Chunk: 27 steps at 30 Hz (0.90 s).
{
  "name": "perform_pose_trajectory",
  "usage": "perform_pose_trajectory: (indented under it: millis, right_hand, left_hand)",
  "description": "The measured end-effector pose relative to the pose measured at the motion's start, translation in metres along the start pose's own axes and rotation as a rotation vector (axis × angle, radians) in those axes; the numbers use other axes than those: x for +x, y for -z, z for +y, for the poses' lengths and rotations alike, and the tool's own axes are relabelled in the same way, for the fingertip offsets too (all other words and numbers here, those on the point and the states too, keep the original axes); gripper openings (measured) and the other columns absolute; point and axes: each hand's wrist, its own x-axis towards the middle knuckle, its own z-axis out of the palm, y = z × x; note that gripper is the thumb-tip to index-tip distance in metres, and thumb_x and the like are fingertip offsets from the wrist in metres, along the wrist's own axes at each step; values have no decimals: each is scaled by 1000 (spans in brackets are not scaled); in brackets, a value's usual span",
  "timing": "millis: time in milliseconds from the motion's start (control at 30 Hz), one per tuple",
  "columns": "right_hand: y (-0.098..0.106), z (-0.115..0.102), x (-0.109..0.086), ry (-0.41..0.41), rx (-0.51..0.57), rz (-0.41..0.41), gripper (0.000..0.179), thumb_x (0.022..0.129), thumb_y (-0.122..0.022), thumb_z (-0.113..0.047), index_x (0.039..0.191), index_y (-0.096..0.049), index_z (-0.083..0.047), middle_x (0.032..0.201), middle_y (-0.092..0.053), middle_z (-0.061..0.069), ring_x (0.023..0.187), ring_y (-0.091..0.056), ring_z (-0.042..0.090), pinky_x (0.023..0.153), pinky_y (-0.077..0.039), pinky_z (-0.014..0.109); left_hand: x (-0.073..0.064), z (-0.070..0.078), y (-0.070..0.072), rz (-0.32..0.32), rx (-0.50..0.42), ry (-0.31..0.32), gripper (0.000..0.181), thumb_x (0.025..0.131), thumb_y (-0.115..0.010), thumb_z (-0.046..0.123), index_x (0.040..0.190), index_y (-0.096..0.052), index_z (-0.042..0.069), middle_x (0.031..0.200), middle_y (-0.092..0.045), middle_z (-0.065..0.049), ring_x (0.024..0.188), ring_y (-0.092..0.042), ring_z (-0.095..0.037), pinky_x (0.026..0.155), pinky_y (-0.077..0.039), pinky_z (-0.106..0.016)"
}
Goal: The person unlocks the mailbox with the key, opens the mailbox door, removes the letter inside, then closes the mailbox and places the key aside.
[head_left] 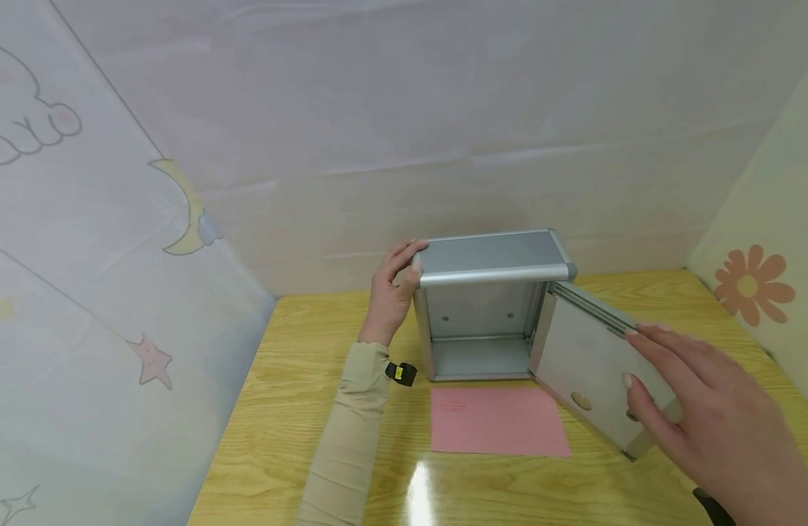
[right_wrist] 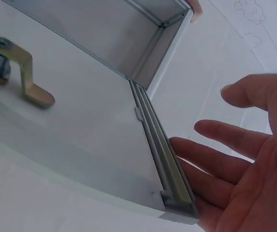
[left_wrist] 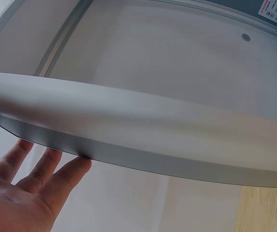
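A grey metal mailbox (head_left: 492, 252) stands on the table, its front facing me and its inside bare in the head view. Its door (head_left: 595, 358) is swung out to the right, showing a brass-coloured lock cam (right_wrist: 29, 72) on the inner face. My left hand (head_left: 392, 292) rests at the box's upper left corner, with nearly straight fingers touching the outside in the left wrist view. By the door's upper outer edge is my right hand (head_left: 719, 409), fingers spread; some fingertips pass behind that edge, and contact is unclear. A pink envelope (head_left: 499, 422) with small writing lies before the box.
The yellow wood-grain table (head_left: 318, 343) meets pale walls at the back and both sides. Printed on them are a moon (head_left: 192, 208), a star (head_left: 152, 360) and a flower (head_left: 754, 286). A white label (left_wrist: 275, 10) shows inside the box.
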Motion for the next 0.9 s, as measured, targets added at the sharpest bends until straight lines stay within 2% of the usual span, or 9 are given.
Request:
perform_pose_trajectory:
  millis: [33, 100, 167, 267, 333, 400, 533, 700, 900]
  right_hand:
    - [1, 0, 1, -1, -6, -2, 71, 96, -34, -59, 118, -63, 2, 116, -61, 21, 101, -56, 40, 110, -15, 20]
    - [3, -1, 1, -7, -19, -20, 73, 96, -32, -62, 119, -63, 0, 114, -62, 20, 98, -57, 39, 106, -30, 28]
    - [5, -2, 0, -4, -14, -38, 73, 95, -31, -64, 120, -63, -3, 114, -62, 18, 97, -58, 37, 101, -36, 31]
    - [7, -5, 0, 15, 35, -63, 72, 94, -34, -65, 123, -63, -5, 114, -63, 14, 97, -58, 34, 101, -36, 28]
    - [9, -7, 0, 36, 94, -84, 68, 93, -42, -62, 126, -62, -6, 115, -63, 10, 97, -58, 29, 106, -22, 15]
    - [10, -9, 0, 53, 143, -110, 65, 91, -51, -58, 130, -59, -7, 118, -62, 7, 100, -56, 26, 106, -16, 12]
    - [6, -16, 3, 101, 237, -152, 66, 89, -61, -50, 137, -52, -7, 128, -57, 5, 121, -48, 20, 110, -17, 19]
    - [-4, -28, 12, 221, 339, -91, 61, 98, -46, -45, 136, -51, 2, 134, -53, 10, 134, -36, 18, 113, -17, 34]
    - [-19, -45, 27, 296, 410, 28, 51, 103, -36, -34, 126, -57, 6, 128, -59, 11, 117, -50, 25, 111, -20, 44]
  left_hand:
    - [0, 0, 0, 0, -2, 1, 42, 95, -53, 43, 131, -60, 25, 144, -40, 8, 125, -42, -15, 94, -43, -45]
    - [0, 0, 0, 0, -4, 3, 42, 95, -53, 43, 132, -60, 24, 144, -40, 7, 126, -41, -15, 95, -42, -45]
    - [0, 1, -1, -1, -6, 6, 42, 95, -53, 43, 132, -60, 25, 144, -40, 7, 126, -41, -15, 94, -42, -45]
    - [-1, 1, -1, -3, -7, 8, 41, 95, -53, 42, 132, -60, 25, 144, -39, 8, 126, -41, -16, 94, -43, -45]
    - [-1, 1, -1, -4, -7, 7, 41, 95, -53, 42, 132, -60, 25, 144, -39, 8, 126, -41, -16, 94, -43, -45]
    - [-1, 0, 0, -5, -11, 12, 40, 95, -53, 41, 132, -60, 25, 145, -38, 8, 126, -41, -15, 95, -42, -45]
    - [-1, 1, 1, -10, -12, 31, 39, 97, -53, 35, 133, -59, 23, 146, -37, 6, 126, -40, -16, 95, -42, -44]
    - [-1, 2, 2, -17, -25, 40, 38, 98, -52, 22, 134, -57, 12, 148, -36, -6, 128, -39, -24, 95, -42, -47]
    - [0, 1, 1, -14, -28, 22, 38, 98, -52, 29, 133, -59, 16, 147, -37, 0, 128, -40, -20, 95, -42, -45]
